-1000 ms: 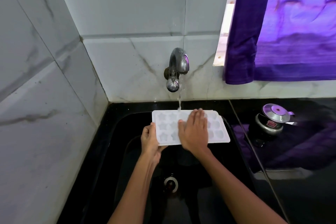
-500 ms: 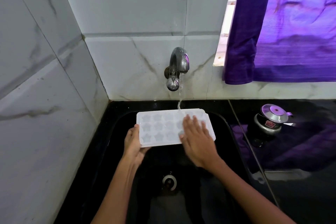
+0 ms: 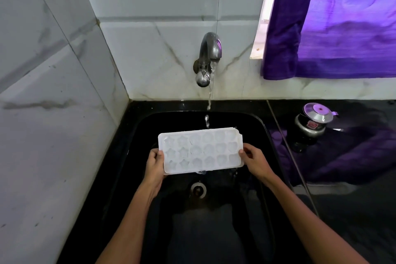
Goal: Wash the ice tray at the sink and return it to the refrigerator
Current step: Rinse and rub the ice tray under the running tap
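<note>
- While water runs from above, white ice tray (image 3: 201,150) sits at frame centre, held level over black sink (image 3: 260,126), long side left-to-right, star-shaped cavities facing up.
- Left hand (image 3: 154,165) grips tray's left short edge, lower centre-left of frame; thumb on top rim, other fingers curled under and hidden.
- Right hand (image 3: 256,161) grips tray's right short edge; thumb tip on top rim near the corner, fingers wrapped beneath, not visible.
- Both forearms enter from bottom edge, angling up and inward to the tray.
- Water stream (image 3: 210,96) falls from chrome tap (image 3: 209,58), upper centre, and meets tray's far long edge; drips hang off near edge.
- Drain (image 3: 198,188) lies just below tray in frame, on sink floor, wet.
- Marble-look wall tiles (image 3: 53,113) fill left side and upper centre.
- Purple curtain (image 3: 334,23) hangs at upper right, over a bright window edge.
- Black countertop (image 3: 353,210) at right carries small metal pressure cooker (image 3: 314,122), mid-right, well apart from tray; purple reflection on the counter surface beside it.
</note>
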`<control>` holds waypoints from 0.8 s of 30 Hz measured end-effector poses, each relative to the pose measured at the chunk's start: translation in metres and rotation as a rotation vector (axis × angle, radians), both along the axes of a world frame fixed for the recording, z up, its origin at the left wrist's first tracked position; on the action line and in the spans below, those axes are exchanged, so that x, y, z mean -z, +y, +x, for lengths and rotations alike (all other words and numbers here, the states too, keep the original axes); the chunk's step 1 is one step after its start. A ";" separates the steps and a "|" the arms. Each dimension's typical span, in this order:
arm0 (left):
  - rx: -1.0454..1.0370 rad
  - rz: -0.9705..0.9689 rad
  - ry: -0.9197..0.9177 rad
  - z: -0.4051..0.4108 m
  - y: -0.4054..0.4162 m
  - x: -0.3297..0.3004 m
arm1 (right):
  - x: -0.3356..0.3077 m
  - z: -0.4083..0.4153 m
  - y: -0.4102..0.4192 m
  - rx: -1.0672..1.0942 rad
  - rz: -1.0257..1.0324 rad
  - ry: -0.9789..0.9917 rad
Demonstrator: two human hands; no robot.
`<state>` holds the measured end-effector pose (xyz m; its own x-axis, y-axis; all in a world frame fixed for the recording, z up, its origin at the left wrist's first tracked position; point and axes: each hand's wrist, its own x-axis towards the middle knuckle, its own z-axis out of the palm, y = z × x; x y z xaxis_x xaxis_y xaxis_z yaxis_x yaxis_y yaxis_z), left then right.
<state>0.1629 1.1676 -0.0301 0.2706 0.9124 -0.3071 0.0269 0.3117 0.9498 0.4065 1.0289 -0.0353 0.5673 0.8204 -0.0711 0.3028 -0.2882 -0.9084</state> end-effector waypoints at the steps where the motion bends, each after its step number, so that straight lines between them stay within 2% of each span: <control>1: -0.008 0.033 0.048 -0.002 -0.002 0.005 | 0.004 -0.001 -0.004 0.004 -0.001 -0.003; 5: -0.021 -0.003 0.083 0.000 -0.015 0.017 | 0.015 -0.010 -0.016 0.044 0.016 -0.033; 12: -0.094 -0.396 -0.274 -0.020 -0.035 0.022 | 0.040 -0.034 -0.045 0.109 0.037 -0.040; 16: -0.106 -0.507 -0.336 -0.026 -0.044 0.019 | 0.048 -0.042 -0.056 0.134 0.074 -0.036; 22: -0.002 -0.593 -0.176 -0.037 -0.056 0.022 | 0.058 -0.045 -0.069 0.140 0.079 -0.152; 24: 0.015 -0.566 -0.106 -0.036 -0.060 0.020 | 0.057 -0.041 -0.071 0.149 0.081 -0.208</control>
<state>0.1274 1.1080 -0.0502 0.3381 0.6100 -0.7167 -0.0513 0.7723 0.6332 0.3659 0.9581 -0.0919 0.6776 0.7252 0.1220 0.4452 -0.2725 -0.8530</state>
